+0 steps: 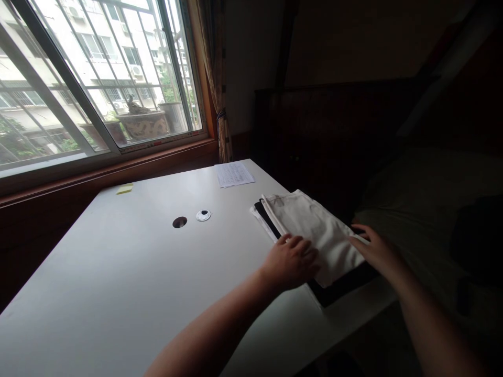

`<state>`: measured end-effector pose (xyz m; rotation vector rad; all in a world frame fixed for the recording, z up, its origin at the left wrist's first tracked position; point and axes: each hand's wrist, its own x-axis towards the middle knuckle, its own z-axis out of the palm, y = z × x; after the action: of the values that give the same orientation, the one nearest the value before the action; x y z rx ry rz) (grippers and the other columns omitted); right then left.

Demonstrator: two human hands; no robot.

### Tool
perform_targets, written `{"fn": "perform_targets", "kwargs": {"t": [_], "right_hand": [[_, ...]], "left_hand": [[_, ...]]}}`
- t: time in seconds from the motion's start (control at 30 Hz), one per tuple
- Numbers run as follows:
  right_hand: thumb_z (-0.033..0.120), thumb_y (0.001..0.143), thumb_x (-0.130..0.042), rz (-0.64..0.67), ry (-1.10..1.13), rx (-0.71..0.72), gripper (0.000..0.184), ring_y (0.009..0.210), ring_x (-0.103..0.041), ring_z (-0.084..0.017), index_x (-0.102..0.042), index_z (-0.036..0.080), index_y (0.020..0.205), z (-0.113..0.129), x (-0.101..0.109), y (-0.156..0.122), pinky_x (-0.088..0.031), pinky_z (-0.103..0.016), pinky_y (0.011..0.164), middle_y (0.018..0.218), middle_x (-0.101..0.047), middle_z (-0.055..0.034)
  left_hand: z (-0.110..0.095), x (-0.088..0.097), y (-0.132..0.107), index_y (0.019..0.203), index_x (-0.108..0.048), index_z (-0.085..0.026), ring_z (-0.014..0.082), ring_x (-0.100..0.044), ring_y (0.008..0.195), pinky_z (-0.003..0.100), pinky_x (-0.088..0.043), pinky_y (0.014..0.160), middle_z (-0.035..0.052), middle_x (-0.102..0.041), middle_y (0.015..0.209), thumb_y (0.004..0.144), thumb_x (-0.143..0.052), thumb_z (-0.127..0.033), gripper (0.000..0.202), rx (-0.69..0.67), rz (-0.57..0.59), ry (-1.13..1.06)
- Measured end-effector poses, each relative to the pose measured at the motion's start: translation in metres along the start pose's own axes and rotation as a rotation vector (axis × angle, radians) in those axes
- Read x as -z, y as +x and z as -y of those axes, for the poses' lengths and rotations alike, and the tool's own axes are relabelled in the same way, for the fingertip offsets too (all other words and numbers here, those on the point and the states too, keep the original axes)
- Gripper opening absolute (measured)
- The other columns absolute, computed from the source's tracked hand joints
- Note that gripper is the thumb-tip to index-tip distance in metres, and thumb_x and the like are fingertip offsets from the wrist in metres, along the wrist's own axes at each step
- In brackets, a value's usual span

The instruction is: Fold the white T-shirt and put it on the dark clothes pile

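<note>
A folded white garment (314, 220), probably trousers, lies on top of a stack at the right side of the table. Black folded cloth (346, 283) shows beneath it, with a further pale layer (265, 222) under that at the far left corner. My left hand (293, 259) is at the stack's left edge, its fingers curled over the white cloth; the fingertips are partly hidden. On the opposite edge rests my right hand (375, 248), fingers apart, touching the side of the white garment.
The white table (157, 283) has a round cable hole (179, 222) with its cover (203, 215) beside it. A printed paper (234, 174) lies at the back edge, yellow sticky notes (124, 188) at the back left. Beyond are a barred window (98, 78) and a curtain (222, 115).
</note>
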<state>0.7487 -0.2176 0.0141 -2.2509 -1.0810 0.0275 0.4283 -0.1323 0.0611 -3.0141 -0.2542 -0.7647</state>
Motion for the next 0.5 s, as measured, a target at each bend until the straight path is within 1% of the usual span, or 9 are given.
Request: {"fn": "perform_targets", "kwargs": {"t": [0.07, 0.17, 0.23, 0.33, 0.43, 0.5], "right_hand": [[0.045, 0.082, -0.059, 0.004, -0.101, 0.044, 0.053, 0.097, -0.069, -0.033, -0.062, 0.022, 0.13, 0.002, -0.002, 0.001, -0.051, -0.041, 0.085, 0.108, -0.072, -0.0142], [0.039, 0.087, -0.055, -0.004, -0.244, 0.114, 0.051, 0.105, -0.067, -0.034, -0.059, 0.019, 0.134, 0.011, -0.008, 0.004, -0.05, -0.043, 0.09, 0.115, -0.07, -0.0168], [0.039, 0.089, -0.053, 0.006, -0.298, 0.162, 0.052, 0.109, -0.066, -0.034, -0.058, 0.02, 0.137, 0.018, -0.013, 0.01, -0.05, -0.043, 0.092, 0.12, -0.068, -0.0168], [0.046, 0.091, -0.052, 0.058, -0.33, 0.171, 0.054, 0.111, -0.065, -0.034, -0.058, 0.02, 0.139, 0.032, -0.022, 0.026, -0.05, -0.046, 0.095, 0.122, -0.067, -0.0162], [0.052, 0.093, -0.051, 0.074, -0.38, 0.183, 0.06, 0.115, -0.063, -0.037, -0.055, 0.021, 0.143, 0.052, -0.03, 0.045, -0.047, -0.052, 0.1, 0.128, -0.064, -0.0174], [0.051, 0.096, -0.047, 0.077, -0.396, 0.279, 0.06, 0.12, -0.06, -0.038, -0.052, 0.022, 0.147, 0.072, -0.037, 0.056, -0.045, -0.053, 0.104, 0.137, -0.06, -0.0173]], "left_hand": [[0.019, -0.007, -0.004, 0.136, -0.057, -0.019, 0.0272, -0.047, 0.136, 0.05, -0.039, 0.113, 0.0103, -0.057, 0.142, 0.105, -0.044, -0.048, 0.044, 0.122, 0.014, 0.045], [0.047, -0.014, -0.01, 0.146, -0.049, -0.024, 0.0276, -0.031, 0.149, 0.057, -0.033, 0.118, 0.0075, -0.046, 0.156, 0.106, -0.038, -0.05, 0.049, 0.283, 0.048, 0.076], [0.063, -0.017, -0.012, 0.15, -0.045, -0.026, 0.0281, -0.026, 0.152, 0.059, -0.032, 0.119, 0.0057, -0.039, 0.162, 0.107, -0.035, -0.051, 0.051, 0.382, 0.083, 0.072], [0.081, -0.017, -0.008, 0.154, -0.04, -0.029, 0.0303, -0.025, 0.153, 0.061, -0.031, 0.119, 0.004, -0.035, 0.164, 0.107, -0.033, -0.053, 0.054, 0.52, 0.136, 0.056], [0.094, -0.018, -0.001, 0.153, -0.041, -0.031, 0.031, -0.023, 0.153, 0.063, -0.03, 0.119, 0.0023, -0.034, 0.165, 0.106, -0.032, -0.054, 0.053, 0.575, 0.152, 0.051], [0.101, -0.018, 0.005, 0.152, -0.043, -0.03, 0.0314, -0.021, 0.154, 0.065, -0.028, 0.119, 0.0019, -0.033, 0.165, 0.107, -0.029, -0.053, 0.052, 0.601, 0.147, 0.053]]}}
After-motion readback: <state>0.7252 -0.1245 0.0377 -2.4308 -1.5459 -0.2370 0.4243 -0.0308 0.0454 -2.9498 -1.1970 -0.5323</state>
